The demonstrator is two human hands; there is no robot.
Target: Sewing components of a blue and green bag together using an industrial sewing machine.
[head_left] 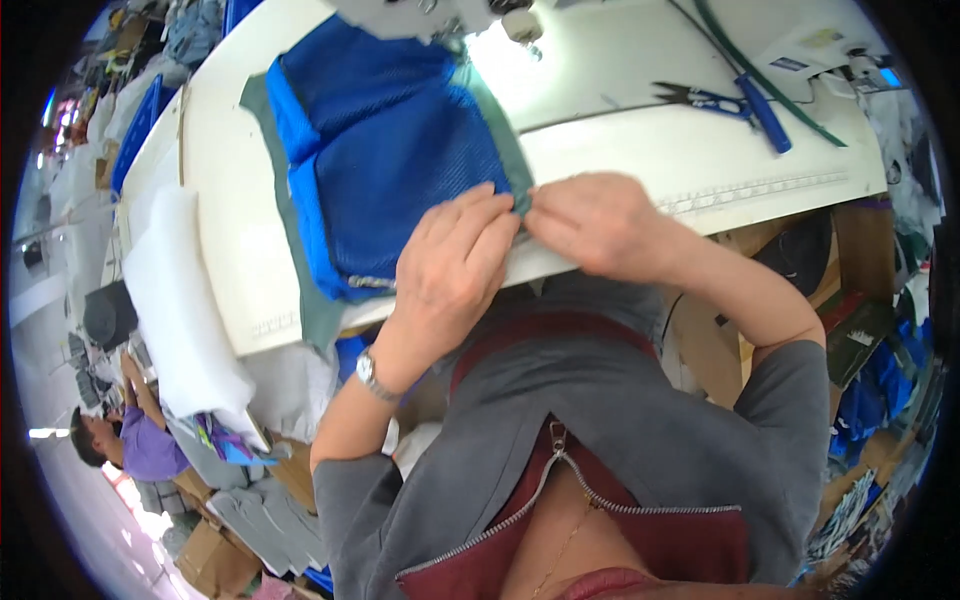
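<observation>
Your work surface is a white sewing table (620,150), and it's pretty loaded. Flat on it toward your left you've got a blue mesh fabric panel (390,150) layered over a grey-green fabric piece (315,300) that hangs off the near edge. Far edge has the sewing machine (420,15) sitting on top. Over on your right there's a pair of blue-handled snips (705,98), a blue pen-like tool (765,115) and a green strap (770,85) lying across it. White foam padding (185,300) drapes over the left end.
</observation>
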